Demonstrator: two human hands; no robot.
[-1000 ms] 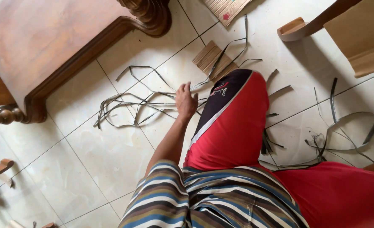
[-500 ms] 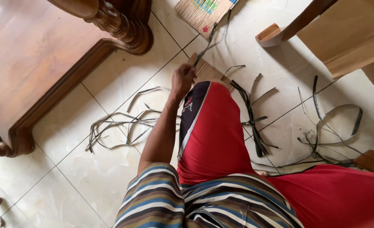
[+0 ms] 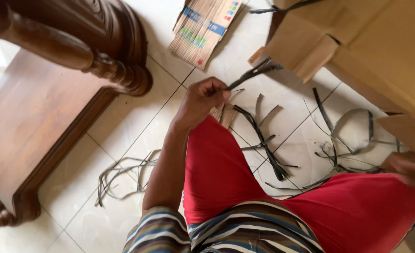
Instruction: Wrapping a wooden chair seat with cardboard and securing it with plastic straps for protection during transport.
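Strips on the tile, one strip in hand

Fingers of the left hand (image 3: 202, 99) are pinched shut on one thin dark flat strip (image 3: 254, 73), held just above the red-clad knee (image 3: 217, 164). The strip's long axis runs from the fingertips up and to the right, its free end pointing toward the brown cardboard box (image 3: 381, 42) at the upper right and stopping close to that box's folded flap. The right hand (image 3: 409, 166) sits at the right edge, blurred, low beside the other red-clad leg; whether it is open or closed cannot be told.

Three loose groups of similar dark strips lie on the floor: a tangle (image 3: 123, 175) left of the forearm, a bundle of crossed strips (image 3: 263, 140) just right of the knee, and a looping heap (image 3: 348, 136) farther right, below the box. Strips within each group overlap too much to count. One flattened piece of corrugated cardboard with coloured print (image 3: 203, 28) lies at the top, well apart from the hand, and a small cardboard scrap shows just under the fingers.

Glossy white floor tiles (image 3: 132, 112) with thin grout lines cover the room. One carved dark wooden piece of furniture (image 3: 43, 107) with turned posts stands at the left.
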